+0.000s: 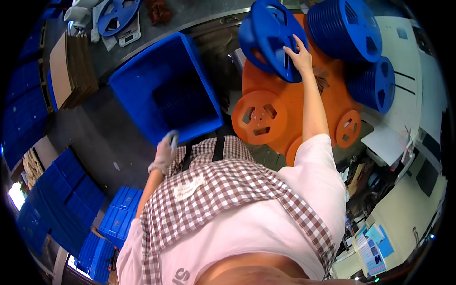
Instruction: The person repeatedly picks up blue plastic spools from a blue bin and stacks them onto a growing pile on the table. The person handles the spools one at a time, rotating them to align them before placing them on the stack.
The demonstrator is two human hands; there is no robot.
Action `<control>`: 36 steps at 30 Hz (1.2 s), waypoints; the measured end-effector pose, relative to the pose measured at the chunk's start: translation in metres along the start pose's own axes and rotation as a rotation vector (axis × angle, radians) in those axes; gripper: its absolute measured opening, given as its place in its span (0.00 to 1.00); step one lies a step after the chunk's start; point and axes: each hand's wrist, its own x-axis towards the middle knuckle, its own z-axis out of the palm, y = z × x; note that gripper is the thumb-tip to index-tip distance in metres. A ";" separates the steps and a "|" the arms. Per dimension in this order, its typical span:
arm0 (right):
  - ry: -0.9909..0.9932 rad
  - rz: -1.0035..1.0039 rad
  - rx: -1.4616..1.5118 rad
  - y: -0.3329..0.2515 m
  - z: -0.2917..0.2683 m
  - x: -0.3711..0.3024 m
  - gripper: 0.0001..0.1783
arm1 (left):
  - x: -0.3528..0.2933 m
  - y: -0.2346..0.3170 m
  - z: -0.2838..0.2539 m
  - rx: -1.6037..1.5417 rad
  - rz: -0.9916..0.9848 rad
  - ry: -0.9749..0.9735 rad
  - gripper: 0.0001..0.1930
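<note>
My bare right hand [301,58] is stretched forward with its fingers hooked at the openings of a blue plastic reel [275,23]. That reel is tilted, and more blue reel [248,40] shows just behind its left side. Beneath them spreads an orange surface [308,97], with a round orange reel [260,118] at its near left. My left hand [164,154] wears a light glove with greyish fingertips. It hangs low by my apron, beside the near corner of a large blue bin [197,133]. Blur hides how its fingers are set. Dark ribbed shapes lie inside the bin.
Stacks of blue reels [344,28] stand at the far right, beside a white machine [401,52]. A smaller orange reel [348,128] lies near the right. Cardboard sheets [66,71], a small scale [129,38] and blue crates [121,213] are on the left.
</note>
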 end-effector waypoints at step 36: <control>-1.103 0.027 2.041 -0.117 0.045 -0.126 0.41 | 0.238 0.260 -0.012 0.110 0.933 0.538 0.06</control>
